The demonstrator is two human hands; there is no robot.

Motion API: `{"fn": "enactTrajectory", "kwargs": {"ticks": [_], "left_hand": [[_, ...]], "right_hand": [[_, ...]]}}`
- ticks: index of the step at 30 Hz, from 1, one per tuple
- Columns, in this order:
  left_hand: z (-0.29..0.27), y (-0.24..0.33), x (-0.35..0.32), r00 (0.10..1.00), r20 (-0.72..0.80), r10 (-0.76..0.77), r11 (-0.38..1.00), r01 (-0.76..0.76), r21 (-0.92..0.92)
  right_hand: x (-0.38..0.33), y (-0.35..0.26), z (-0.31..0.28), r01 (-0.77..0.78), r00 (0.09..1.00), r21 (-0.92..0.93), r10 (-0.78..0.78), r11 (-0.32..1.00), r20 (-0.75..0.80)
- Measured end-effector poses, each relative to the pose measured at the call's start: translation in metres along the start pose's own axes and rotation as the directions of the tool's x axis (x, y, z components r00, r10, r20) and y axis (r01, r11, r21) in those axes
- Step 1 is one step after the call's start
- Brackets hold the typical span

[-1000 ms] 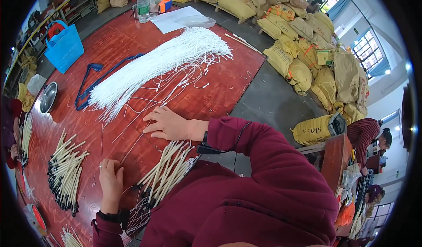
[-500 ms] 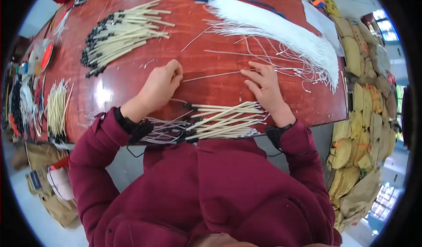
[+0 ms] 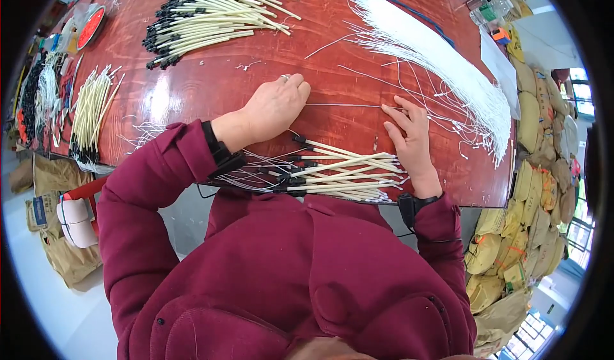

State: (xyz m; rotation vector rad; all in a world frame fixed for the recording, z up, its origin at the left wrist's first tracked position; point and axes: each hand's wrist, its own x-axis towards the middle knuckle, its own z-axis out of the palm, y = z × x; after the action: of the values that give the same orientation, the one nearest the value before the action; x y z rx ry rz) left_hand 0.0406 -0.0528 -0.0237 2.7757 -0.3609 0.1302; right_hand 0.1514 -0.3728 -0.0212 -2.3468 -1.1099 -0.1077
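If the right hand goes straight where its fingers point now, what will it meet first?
Probably the loose white cord just ahead of the right hand, though depth is unclear.

Bright, glare on table (image 3: 204,94), fisheye-bent edges

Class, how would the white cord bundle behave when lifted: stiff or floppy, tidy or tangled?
The white cord bundle would probably sag, since its near edge curls into loose loops. It may also tangle, as those loops overlap.

The left hand (image 3: 276,108) curls tightly, the right hand (image 3: 411,136) loosely.
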Motion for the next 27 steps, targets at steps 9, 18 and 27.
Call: {"fn": "enactTrajectory", "kwargs": {"ticks": [9,18,27], "left_hand": [[-0.035,0.007,-0.003,0.968,0.076,-0.239,0.784,0.239,-0.573],[-0.031,-0.026,-0.027,0.899,0.145,-0.413,0.876,0.436,-0.207],[-0.076,-0.056,-0.009,0.902,0.095,-0.421,0.906,0.423,0.0]], "right_hand": [[0.004,-0.006,0.001,0.065,0.997,-0.014,-0.065,0.998,0.035],[0.002,-0.004,-0.005,0.073,0.995,-0.063,-0.068,0.995,0.076],[0.0,0.001,-0.006,0.055,0.993,-0.035,-0.051,0.998,0.105]]}}
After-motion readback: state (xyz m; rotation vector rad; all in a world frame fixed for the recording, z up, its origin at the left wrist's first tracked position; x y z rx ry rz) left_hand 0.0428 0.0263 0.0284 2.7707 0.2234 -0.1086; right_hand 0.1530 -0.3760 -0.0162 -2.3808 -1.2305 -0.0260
